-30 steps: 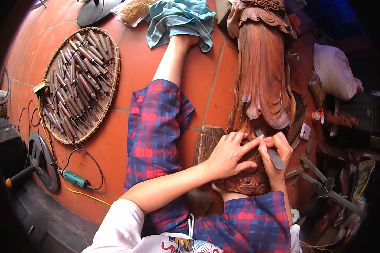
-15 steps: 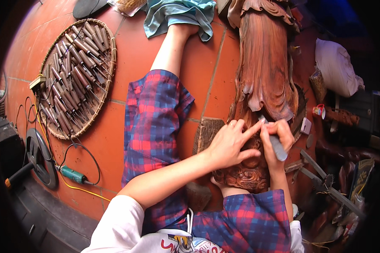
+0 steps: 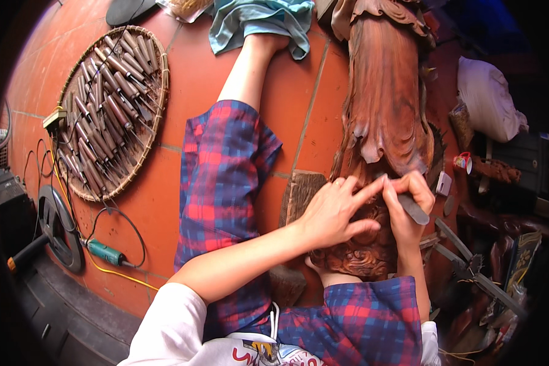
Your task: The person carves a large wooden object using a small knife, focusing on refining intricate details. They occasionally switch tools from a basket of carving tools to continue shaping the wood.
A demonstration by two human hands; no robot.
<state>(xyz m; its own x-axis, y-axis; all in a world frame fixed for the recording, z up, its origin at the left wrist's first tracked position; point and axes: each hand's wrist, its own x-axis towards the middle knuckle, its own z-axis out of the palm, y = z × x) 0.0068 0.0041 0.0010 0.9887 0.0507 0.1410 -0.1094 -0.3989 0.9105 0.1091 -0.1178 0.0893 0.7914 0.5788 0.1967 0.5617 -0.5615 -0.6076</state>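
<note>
A carved reddish-brown wooden sculpture with flowing folds lies lengthwise before me, its scrollwork end between my legs. My right hand is closed around a carving tool with a flat grey handle; the handle's end sticks out toward me. The tool's working tip is hidden by my fingers, over the wood just below the folds. My left hand lies on the carving with fingers spread, its index fingertip touching or nearly touching the right hand's fingertips. A rough wooden block sits beside the sculpture, left of my left hand.
A round woven tray of wooden-handled carving tools rests on the tiled floor at left. Near it are a green power tool and cords. A white sack, a small white box and metal bars lie at right.
My right hand and the tool have shifted slightly right, and the handle has swung outward to the right. The left index fingertip has followed a little to the right.
</note>
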